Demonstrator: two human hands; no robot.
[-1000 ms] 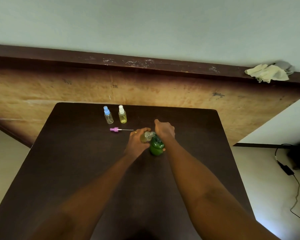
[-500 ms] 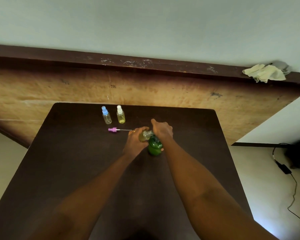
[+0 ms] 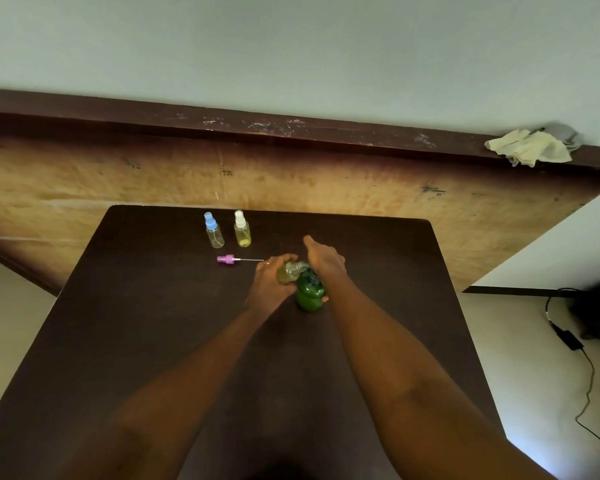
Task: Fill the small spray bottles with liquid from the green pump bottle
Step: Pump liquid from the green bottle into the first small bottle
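The green pump bottle [image 3: 310, 292] stands near the middle of the dark table [image 3: 136, 323]. My right hand [image 3: 325, 260] lies over its pump head, fingers curled down on it. My left hand [image 3: 270, 282] grips a small uncapped spray bottle [image 3: 288, 271], tilted with its neck at the pump spout; it holds yellowish liquid. A pink spray cap [image 3: 226, 259] with its thin tube lies on the table to the left. Further back stand a blue-capped spray bottle [image 3: 213, 231] and a white-capped spray bottle [image 3: 241, 229] with yellowish liquid.
A worn wooden panel [image 3: 326, 181] rises behind the table's far edge, with a crumpled cloth [image 3: 529, 150] on its top ledge at the right. On the floor to the right lie a black cable and adapter [image 3: 568, 339].
Both hands stay on the green pump bottle and the small bottle; nothing on the table has shifted, only the view has moved slightly.
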